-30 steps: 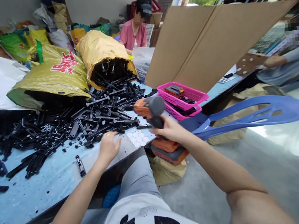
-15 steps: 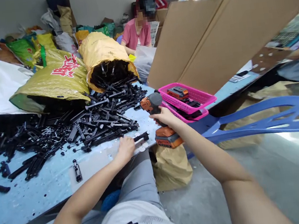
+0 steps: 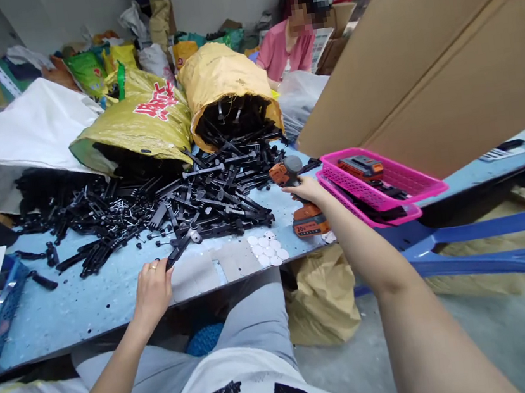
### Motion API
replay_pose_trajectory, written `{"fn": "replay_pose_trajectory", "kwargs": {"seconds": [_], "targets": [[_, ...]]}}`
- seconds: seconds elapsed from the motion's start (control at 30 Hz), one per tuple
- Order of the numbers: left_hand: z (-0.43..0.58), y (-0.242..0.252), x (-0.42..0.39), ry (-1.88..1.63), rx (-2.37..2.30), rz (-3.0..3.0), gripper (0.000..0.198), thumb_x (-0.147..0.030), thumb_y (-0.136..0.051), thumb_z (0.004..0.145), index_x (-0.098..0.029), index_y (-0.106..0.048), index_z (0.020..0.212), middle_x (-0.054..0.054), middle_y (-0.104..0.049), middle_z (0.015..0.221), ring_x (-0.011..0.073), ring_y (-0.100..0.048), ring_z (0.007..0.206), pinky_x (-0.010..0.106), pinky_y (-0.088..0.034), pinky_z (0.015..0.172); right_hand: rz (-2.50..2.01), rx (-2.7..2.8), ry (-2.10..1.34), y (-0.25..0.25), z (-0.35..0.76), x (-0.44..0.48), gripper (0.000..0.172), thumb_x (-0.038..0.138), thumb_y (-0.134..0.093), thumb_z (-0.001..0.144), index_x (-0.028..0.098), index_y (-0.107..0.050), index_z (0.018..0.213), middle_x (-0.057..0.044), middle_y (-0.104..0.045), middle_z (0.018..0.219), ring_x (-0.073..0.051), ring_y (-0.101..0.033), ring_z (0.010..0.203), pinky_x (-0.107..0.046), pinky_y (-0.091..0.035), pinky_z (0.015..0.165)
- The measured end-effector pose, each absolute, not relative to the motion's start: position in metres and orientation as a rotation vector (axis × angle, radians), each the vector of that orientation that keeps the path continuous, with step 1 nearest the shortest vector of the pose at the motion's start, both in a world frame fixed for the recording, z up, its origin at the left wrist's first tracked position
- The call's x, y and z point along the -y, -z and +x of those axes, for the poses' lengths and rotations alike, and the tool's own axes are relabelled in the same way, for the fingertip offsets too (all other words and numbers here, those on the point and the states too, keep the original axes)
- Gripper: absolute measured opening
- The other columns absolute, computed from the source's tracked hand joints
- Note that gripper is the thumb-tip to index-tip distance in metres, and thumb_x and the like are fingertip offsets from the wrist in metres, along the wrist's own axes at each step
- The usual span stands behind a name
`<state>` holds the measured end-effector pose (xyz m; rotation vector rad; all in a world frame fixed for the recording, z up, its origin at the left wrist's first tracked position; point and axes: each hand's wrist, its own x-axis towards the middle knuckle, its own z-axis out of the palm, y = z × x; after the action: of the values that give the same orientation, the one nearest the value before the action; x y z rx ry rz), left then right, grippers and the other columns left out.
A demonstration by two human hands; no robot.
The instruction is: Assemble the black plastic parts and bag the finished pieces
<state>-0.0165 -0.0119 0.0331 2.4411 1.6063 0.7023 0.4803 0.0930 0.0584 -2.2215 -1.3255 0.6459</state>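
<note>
My right hand [image 3: 308,189] is closed round the grip of an orange and grey cordless drill [image 3: 297,197] that stands on its battery on the light blue table [image 3: 84,304]. My left hand [image 3: 152,291] lies near the table's front edge, its fingers curled on a black plastic strip [image 3: 177,253] with a white disc at its far end. A big heap of black plastic parts [image 3: 171,198] spreads across the table behind it. Several white discs [image 3: 268,251] lie between my hands.
Two yellow sacks [image 3: 224,80] spill black parts at the back. Stacked pink baskets [image 3: 380,182] sit right of the drill, with a large cardboard sheet [image 3: 433,67] behind. A blue plastic chair [image 3: 488,245] lies to the right. A person in pink [image 3: 289,46] sits beyond.
The drill has gone down from the air onto the table at the right. My left hand moved left along the front edge with the black strip. The view swung left.
</note>
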Motion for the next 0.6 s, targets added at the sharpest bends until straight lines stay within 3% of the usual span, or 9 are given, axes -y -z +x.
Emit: {"fn": "replay_pose_trajectory", "kwargs": {"seconds": [0.13,0.23,0.33,0.4,0.43,0.53,0.6], "targets": [[-0.023,-0.022,0.023,-0.604,-1.583,2.531,0.027,-0.026,-0.038,0.092,-0.013,-0.055,0.109,0.014,-0.059,0.095,0.0279,-0.051,0.090,0.042,-0.045,0.078,-2.426,1.409,-0.050,-0.067,0.465,-0.074,0.064,0.052,-0.069,0.067,0.010,-0.057,0.113,-0.018,-0.063,0.102,-0.031,-0.059,0.093,-0.043,-0.047,0.078],[-0.019,-0.022,0.032,-0.542,-1.498,2.514,0.025,-0.024,-0.038,0.093,-0.013,-0.055,0.107,0.012,-0.059,0.092,0.0263,-0.051,0.088,0.041,-0.046,0.077,-2.178,1.560,0.362,-0.084,0.415,-0.050,0.069,0.054,-0.060,0.075,0.008,-0.049,0.125,-0.023,-0.056,0.116,-0.035,-0.052,0.107,-0.048,-0.041,0.087],[-0.008,-0.031,0.041,-0.471,-1.403,2.494,0.023,-0.022,-0.039,0.092,-0.013,-0.056,0.105,0.011,-0.058,0.088,0.0249,-0.050,0.087,0.039,-0.046,0.078,-1.511,2.317,0.112,-0.095,0.328,-0.020,0.055,0.052,-0.052,0.082,0.015,-0.052,0.123,-0.016,-0.059,0.116,-0.028,-0.053,0.108,-0.042,-0.039,0.093],[0.001,-0.038,0.043,-0.468,-1.333,2.486,0.023,-0.022,-0.040,0.092,-0.013,-0.057,0.105,0.010,-0.058,0.089,0.0246,-0.050,0.089,0.039,-0.046,0.079,-1.086,2.752,-0.107,-0.092,0.267,-0.004,0.059,0.053,-0.057,0.079,0.020,-0.049,0.128,-0.013,-0.059,0.118,-0.027,-0.052,0.109,-0.042,-0.037,0.095],[0.003,-0.040,0.042,-0.492,-1.297,2.478,0.023,-0.023,-0.040,0.093,-0.013,-0.057,0.106,0.010,-0.059,0.090,0.0242,-0.051,0.090,0.039,-0.046,0.081,-0.992,2.871,-0.170,-0.090,0.242,-0.001,0.053,0.046,-0.056,0.082,0.019,-0.050,0.127,-0.012,-0.063,0.109,-0.025,-0.056,0.102,-0.040,-0.039,0.091],[-0.007,-0.042,0.028,-0.656,-1.300,2.429,0.030,-0.029,-0.041,0.093,-0.016,-0.052,0.118,0.010,-0.059,0.102,0.0234,-0.051,0.099,0.038,-0.044,0.088,-0.987,3.033,-0.297,-0.087,0.208,-0.017,0.030,0.026,-0.049,0.088,0.020,-0.057,0.116,-0.007,-0.067,0.090,-0.018,-0.061,0.083,-0.028,-0.043,0.074],[-0.032,-0.037,0.007,-0.777,-1.495,2.367,0.038,-0.034,-0.041,0.093,-0.016,-0.046,0.126,0.012,-0.056,0.113,0.0248,-0.049,0.107,0.040,-0.042,0.093,-1.166,2.928,-0.211,-0.095,0.215,-0.051,0.027,0.024,-0.047,0.089,0.021,-0.058,0.113,-0.006,-0.067,0.091,-0.017,-0.060,0.081,-0.026,-0.042,0.069]]}}
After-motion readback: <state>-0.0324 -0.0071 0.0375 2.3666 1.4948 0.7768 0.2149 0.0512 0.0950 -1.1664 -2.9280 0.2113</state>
